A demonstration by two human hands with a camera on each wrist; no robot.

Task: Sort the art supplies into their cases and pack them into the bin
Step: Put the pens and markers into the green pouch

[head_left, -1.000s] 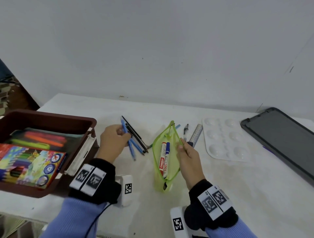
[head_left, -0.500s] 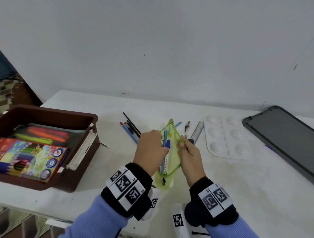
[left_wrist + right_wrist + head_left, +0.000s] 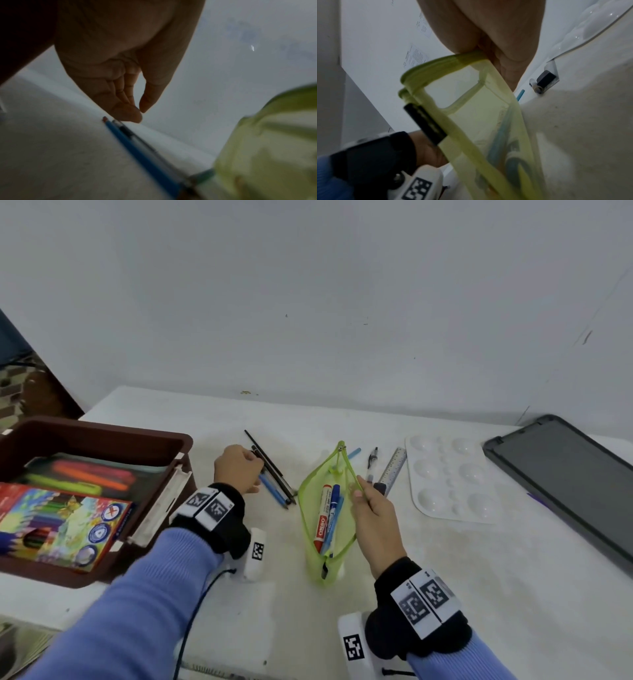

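White tabletop (image 3: 445, 577), plain wall behind; brown bin (image 3: 102, 436) at left, green mesh pouch (image 3: 310, 508) mid-table, markers inside. Right hand (image 3: 371, 506) pinching pouch rim, mouth held agape; left hand (image 3: 238, 469) loosely curled over loose pens (image 3: 274, 484), thumb and fingertip apart, nothing gripped. Best: pinch one pen mid-barrel, feed tip-first, keep rim lifted.
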